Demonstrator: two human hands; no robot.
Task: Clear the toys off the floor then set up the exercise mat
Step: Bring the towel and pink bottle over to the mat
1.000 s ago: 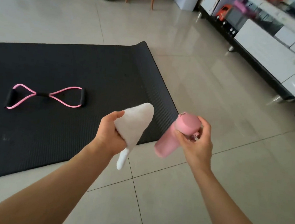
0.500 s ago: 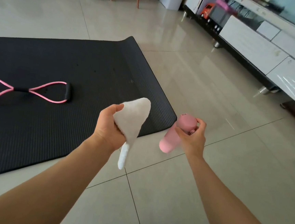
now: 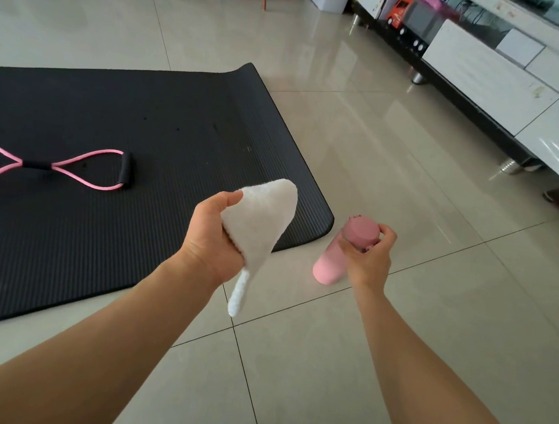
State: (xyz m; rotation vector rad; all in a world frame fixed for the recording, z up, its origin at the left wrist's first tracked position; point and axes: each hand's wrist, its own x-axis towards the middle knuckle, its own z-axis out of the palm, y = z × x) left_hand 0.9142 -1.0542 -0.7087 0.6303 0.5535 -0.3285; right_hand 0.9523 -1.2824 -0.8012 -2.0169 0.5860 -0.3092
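Left hand (image 3: 213,240) grips white towel (image 3: 260,223); right hand (image 3: 370,260) grips pink bottle (image 3: 342,254) over floor (image 3: 408,189) beside black mat (image 3: 159,140).

Blk ribbed mat (image 3: 143,125), pink bottle (image 3: 338,254), wht towel (image 3: 260,220).

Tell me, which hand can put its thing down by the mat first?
Probably the right hand. Its fingers grip the pink bottle low over bare tiles beside the black mat corner. The left hand holds the white towel higher.
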